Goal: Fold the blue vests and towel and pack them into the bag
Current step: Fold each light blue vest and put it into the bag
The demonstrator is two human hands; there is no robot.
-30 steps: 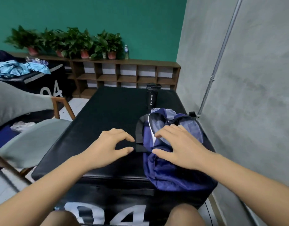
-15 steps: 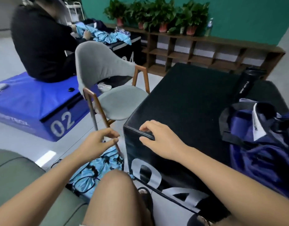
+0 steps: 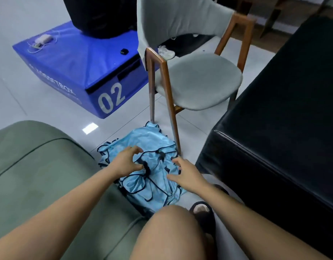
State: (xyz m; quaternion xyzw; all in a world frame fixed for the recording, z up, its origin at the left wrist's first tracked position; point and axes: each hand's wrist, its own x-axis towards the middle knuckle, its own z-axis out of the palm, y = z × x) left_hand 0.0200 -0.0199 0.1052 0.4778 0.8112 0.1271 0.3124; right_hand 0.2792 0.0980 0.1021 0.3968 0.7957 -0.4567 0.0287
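Light-blue vests [image 3: 143,166] sit in a crumpled heap on the floor between chair [image 3: 197,85] leg and sofa [image 3: 40,166], right under both hands: left hand [image 3: 127,162] curled with fingertips already on the cloth, right hand [image 3: 187,175] spread and resting on the right edge, no bag in view

Near edge of the blue vests [image 3: 152,177] behind the knee [image 3: 167,231]; black box [image 3: 285,128] cut by the right edge.

A crumpled heap of shiny light-blue vests with black-piped edges [image 3: 152,166] lies on the pale tiled floor, unfolded, touching a wooden chair leg.
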